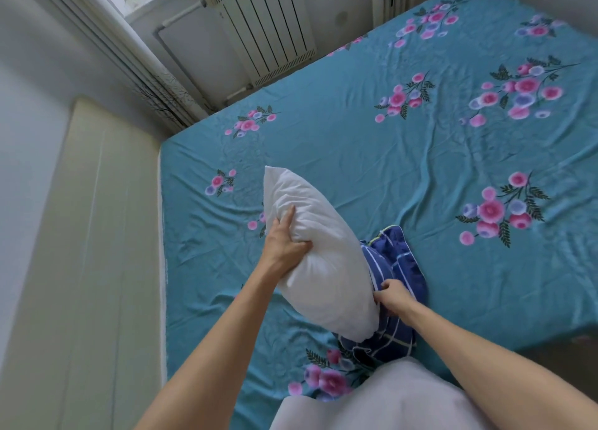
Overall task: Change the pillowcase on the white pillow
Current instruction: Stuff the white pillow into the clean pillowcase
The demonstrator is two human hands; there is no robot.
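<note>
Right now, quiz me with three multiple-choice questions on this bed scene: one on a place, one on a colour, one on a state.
1. Where does the blue pillowcase lie?
A. on the radiator
B. on the bed, right of the white pillow
C. on the floor

2. What is the bedsheet's ground colour?
A. teal
B. red
C. yellow

3. What is the left hand doing?
A. hanging idle
B. pressing flat on the sheet
C. gripping the pillow

Answers: 1 B, it is bunched beside the pillow; 2 A, teal with pink flowers; 3 C, its fingers dig into the pillow.
</note>
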